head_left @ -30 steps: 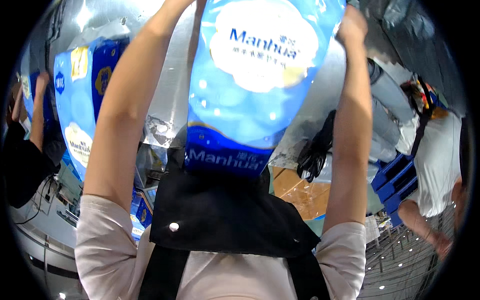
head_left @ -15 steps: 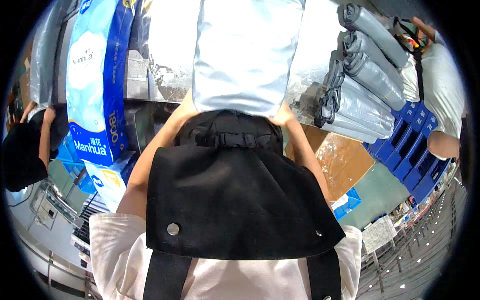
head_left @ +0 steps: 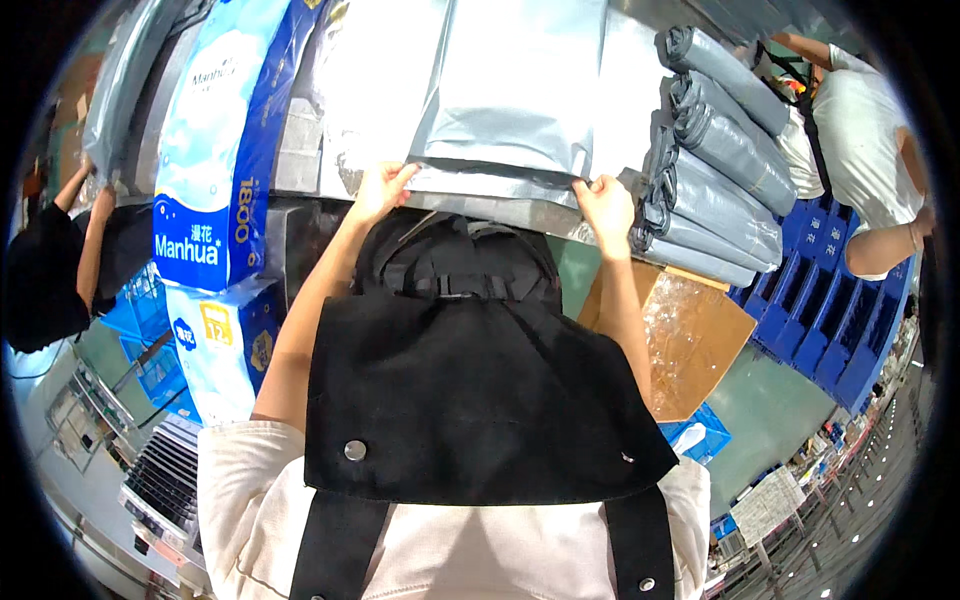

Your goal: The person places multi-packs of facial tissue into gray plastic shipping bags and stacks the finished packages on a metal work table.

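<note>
A shiny silver-grey plastic mailing bag lies lengthwise on the worktable before me. Its near end shows a dark strip, the inside of the mouth or a folded edge; I cannot tell which. My left hand pinches the left corner of this end between thumb and fingers. At the right corner my right hand is closed on the same edge, its fingers bent, so the edge is stretched straight between both hands. What lies inside the bag, if anything, is hidden.
Rolled bundles of grey plastic bags lie on the table's right side. Blue-and-white tissue packs stand at left. Below right are an open cardboard box and blue plastic pallets. Co-workers stand at far left and far right.
My hands have come from beneath the bag's near corners to pinching its edge from above, wider apart. The near end no longer bulges over the table edge and now shows a dark strip.
</note>
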The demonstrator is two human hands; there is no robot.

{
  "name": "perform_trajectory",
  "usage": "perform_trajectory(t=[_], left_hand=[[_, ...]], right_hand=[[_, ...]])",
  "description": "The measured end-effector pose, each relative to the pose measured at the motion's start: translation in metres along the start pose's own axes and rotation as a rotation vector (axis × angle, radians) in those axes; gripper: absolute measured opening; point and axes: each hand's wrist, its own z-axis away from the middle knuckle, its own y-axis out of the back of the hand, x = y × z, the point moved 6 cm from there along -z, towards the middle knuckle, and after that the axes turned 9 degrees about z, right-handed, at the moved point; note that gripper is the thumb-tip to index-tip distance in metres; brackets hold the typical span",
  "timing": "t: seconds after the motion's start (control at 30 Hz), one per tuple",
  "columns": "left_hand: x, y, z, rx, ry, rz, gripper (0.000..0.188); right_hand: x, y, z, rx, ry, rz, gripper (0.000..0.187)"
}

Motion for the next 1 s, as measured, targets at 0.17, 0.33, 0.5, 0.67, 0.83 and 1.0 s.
perform_trajectory(t=[0.17,0.33,0.5,0.67,0.83,1.0], left_hand=[[-0.005,-0.004,0.003,0.057,-0.042,-0.036,0.031],[0.003,0.008,0.004,0.170,-0.272,-0.416,0.035],[-0.020,0.017,0.011,0.149,-0.167,-0.099,0.037],[0.011,0.015,0.013,0.171,-0.209,-0.325,0.037],[0.025,0.019,-0.006,0.240,-0.234,-0.412,0.029],[0.024,0.027,-0.005,0.278,-0.207,-0.464,0.021]], right_hand=[[-0.109,-0.042,0.046,0.248,0.528,0.024,0.025],[-0.132,-0.092,-0.033,-0.154,0.587,0.040,0.047],[-0.133,-0.093,0.018,0.102,0.676,0.134,0.035],[-0.123,-0.100,0.056,0.180,0.685,-0.083,0.020],[-0.133,-0.119,0.048,0.087,0.672,-0.043,0.012],[-0.126,-0.117,0.091,0.159,0.902,-0.052,0.009]])
